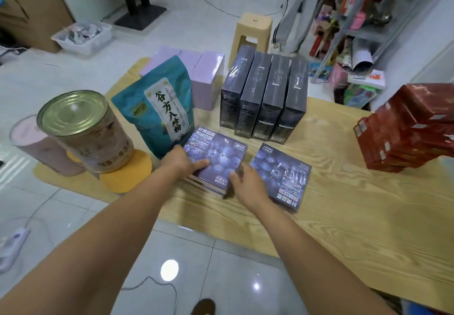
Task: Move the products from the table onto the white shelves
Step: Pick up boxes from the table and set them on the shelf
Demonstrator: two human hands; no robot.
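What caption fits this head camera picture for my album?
Left hand presses, right hand grips a stack of blueberry boxes on the table.

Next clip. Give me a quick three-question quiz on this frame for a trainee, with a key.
1. True or false: the teal pouch lies flat on the table.
2. How many dark boxes stand upright in a row? A three, B four, C six.
3. Fill in: of the two blueberry-box stacks, the left hand and right hand both touch the ____ one.
Key: 1 false, it stands upright. 2 B. 3 left.
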